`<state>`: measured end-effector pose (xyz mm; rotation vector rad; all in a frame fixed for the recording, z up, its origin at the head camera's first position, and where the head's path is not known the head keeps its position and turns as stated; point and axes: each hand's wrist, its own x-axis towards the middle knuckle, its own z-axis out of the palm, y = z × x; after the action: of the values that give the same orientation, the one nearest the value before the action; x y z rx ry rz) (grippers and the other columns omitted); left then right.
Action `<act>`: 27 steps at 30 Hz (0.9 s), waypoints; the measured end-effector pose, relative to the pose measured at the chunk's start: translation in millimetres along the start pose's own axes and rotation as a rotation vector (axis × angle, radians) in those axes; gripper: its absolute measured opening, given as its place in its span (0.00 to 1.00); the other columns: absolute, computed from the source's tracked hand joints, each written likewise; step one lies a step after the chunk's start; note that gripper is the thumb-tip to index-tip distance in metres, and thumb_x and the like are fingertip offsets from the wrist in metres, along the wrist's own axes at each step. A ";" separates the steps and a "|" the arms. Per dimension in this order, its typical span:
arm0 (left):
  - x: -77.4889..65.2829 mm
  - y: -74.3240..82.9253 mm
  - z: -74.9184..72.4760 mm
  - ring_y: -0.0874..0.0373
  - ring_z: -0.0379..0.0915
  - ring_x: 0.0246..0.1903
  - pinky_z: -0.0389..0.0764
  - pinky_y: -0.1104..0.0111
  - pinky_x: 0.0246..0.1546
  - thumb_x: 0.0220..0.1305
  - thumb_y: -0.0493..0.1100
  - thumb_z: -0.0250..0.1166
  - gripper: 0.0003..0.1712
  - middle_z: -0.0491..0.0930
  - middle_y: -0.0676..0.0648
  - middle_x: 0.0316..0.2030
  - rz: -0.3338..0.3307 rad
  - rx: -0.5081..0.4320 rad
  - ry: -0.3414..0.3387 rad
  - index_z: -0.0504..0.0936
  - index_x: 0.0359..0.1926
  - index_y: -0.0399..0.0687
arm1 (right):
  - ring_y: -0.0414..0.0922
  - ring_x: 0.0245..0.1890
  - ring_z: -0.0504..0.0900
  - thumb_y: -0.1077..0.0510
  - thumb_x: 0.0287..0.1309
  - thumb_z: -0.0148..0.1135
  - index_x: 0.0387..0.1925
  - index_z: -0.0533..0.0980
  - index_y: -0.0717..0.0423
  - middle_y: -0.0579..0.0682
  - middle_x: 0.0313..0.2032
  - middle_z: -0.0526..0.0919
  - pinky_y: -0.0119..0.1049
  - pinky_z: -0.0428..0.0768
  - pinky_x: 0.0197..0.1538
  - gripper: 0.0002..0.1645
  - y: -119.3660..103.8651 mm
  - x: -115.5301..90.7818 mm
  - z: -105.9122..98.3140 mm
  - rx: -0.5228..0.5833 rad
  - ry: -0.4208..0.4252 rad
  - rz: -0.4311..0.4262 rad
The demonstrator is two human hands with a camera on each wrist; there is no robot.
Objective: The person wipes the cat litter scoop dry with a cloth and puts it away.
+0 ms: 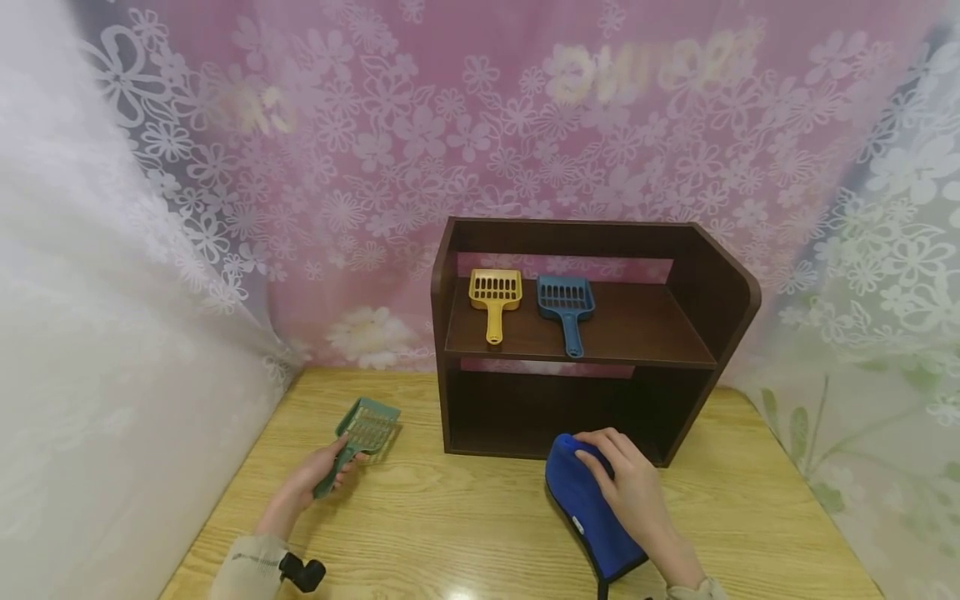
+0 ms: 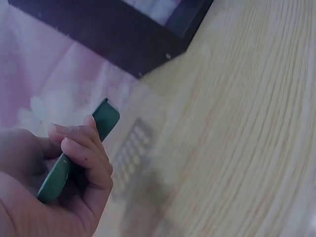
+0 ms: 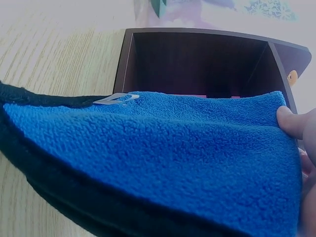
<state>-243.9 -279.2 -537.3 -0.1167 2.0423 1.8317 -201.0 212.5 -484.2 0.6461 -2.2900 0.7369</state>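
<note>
My left hand (image 1: 318, 468) grips the handle of a green slotted litter scoop (image 1: 367, 427), raised over the table's left side with its shadow below. In the left wrist view, several fingers wrap the green handle (image 2: 55, 180). My right hand (image 1: 633, 492) pinches the top end of a folded blue cloth (image 1: 581, 496) in front of the shelf. The right wrist view shows the fleecy blue cloth (image 3: 197, 148) with dark edging and a small white tag, the thumb (image 3: 291, 123) pressing its edge. Part of the right hand lies outside that view.
A dark brown two-tier shelf (image 1: 723, 292) stands at the back right of the wooden table (image 1: 420, 517). Its upper board carries a yellow litter scoop (image 1: 495, 304) and a blue litter scoop (image 1: 566, 308), handles forward. Floral curtains (image 1: 360, 167) enclose the back and sides.
</note>
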 end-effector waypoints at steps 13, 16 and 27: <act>-19.9 21.3 26.1 0.69 0.63 0.20 0.70 0.76 0.25 0.83 0.59 0.38 0.30 0.69 0.57 0.23 0.037 0.030 -0.070 0.79 0.47 0.42 | 0.39 0.44 0.81 0.63 0.60 0.71 0.49 0.82 0.47 0.40 0.43 0.82 0.21 0.74 0.51 0.17 3.7 -0.9 -1.6 0.013 0.002 0.006; -26.8 23.1 31.9 0.69 0.63 0.19 0.70 0.76 0.25 0.83 0.58 0.38 0.31 0.70 0.57 0.23 0.039 0.039 -0.088 0.79 0.47 0.40 | 0.39 0.44 0.81 0.63 0.60 0.71 0.49 0.82 0.47 0.40 0.43 0.82 0.21 0.75 0.50 0.16 4.0 -0.7 -0.7 0.007 0.005 0.003; -39.1 23.0 51.9 0.69 0.62 0.19 0.69 0.78 0.22 0.82 0.60 0.40 0.31 0.70 0.56 0.24 0.060 0.055 -0.204 0.79 0.49 0.39 | 0.39 0.43 0.82 0.63 0.58 0.72 0.48 0.82 0.47 0.40 0.42 0.82 0.23 0.77 0.48 0.17 3.1 0.0 1.7 -0.021 0.019 -0.004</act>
<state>-203.2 -233.3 -505.8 0.1432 1.9703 1.7420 -203.6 213.6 -486.4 0.6309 -2.2753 0.7135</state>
